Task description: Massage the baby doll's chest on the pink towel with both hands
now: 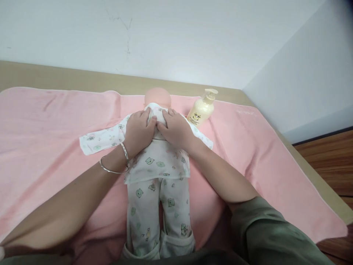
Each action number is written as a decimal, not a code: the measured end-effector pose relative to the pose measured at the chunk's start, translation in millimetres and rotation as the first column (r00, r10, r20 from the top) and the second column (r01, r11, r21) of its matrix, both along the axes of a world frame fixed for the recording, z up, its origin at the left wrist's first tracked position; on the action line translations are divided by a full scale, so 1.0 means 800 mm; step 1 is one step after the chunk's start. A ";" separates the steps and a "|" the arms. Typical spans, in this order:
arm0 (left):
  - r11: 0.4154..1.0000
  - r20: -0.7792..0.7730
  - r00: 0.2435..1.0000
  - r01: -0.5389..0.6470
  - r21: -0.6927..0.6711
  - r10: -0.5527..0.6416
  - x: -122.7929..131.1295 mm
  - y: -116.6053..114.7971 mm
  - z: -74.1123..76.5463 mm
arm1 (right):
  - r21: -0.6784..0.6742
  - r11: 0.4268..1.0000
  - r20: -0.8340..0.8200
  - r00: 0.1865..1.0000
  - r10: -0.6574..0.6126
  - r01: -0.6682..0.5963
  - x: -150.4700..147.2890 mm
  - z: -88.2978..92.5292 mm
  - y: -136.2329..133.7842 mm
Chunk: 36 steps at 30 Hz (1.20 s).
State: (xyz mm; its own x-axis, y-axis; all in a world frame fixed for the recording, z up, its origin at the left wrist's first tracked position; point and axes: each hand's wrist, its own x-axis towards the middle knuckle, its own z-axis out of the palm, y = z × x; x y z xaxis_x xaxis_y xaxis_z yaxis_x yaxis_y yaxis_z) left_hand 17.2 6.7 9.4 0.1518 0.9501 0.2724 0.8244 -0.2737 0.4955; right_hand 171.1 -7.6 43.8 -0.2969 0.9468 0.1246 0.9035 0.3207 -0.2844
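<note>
A baby doll point(158, 96) lies face down on a pink towel point(49, 129), its head away from me. It wears a white outfit point(158, 162) printed with small bears. My left hand point(138, 131) lies flat on the doll's upper back, left of the middle, fingers stretched toward the neck. Two silver bangles point(116, 162) ring that wrist. My right hand point(176, 129) lies flat on the upper back right of the middle. Both thumbs meet at the doll's spine. Neither hand holds anything.
A cream pump bottle point(202, 109) lies on the towel just right of the doll's shoulder. The towel covers a beige surface point(317, 176) against a white wall. Wooden floor point(331, 162) shows at the right.
</note>
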 end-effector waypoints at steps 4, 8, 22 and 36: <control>1.000 0.001 1.000 -0.025 0.009 0.025 -0.001 0.004 -0.009 | 0.018 0.999 -0.041 0.998 -0.047 0.047 0.002 -0.011 0.011; 0.999 0.019 1.000 -0.020 0.026 0.020 -0.001 0.004 -0.011 | 0.040 0.998 -0.050 0.998 -0.045 0.047 0.001 -0.017 0.011; 0.993 -0.165 0.985 0.058 0.100 -0.041 0.006 -0.038 0.011 | 0.044 0.999 -0.025 1.000 0.002 0.000 0.006 -0.013 0.015; 0.997 -0.032 0.998 0.059 -0.044 -0.060 -0.010 -0.008 0.022 | 0.050 0.998 0.071 0.997 0.020 -0.024 -0.012 0.012 -0.039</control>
State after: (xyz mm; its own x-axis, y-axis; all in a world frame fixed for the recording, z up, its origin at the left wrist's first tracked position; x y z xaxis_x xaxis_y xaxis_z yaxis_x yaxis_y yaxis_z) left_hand 8.9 0.4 27.1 0.2165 0.9499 0.2252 0.8233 -0.3016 0.4808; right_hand 161.6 -38.7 53.5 -0.3275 0.9328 0.1504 0.9133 0.3534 -0.2027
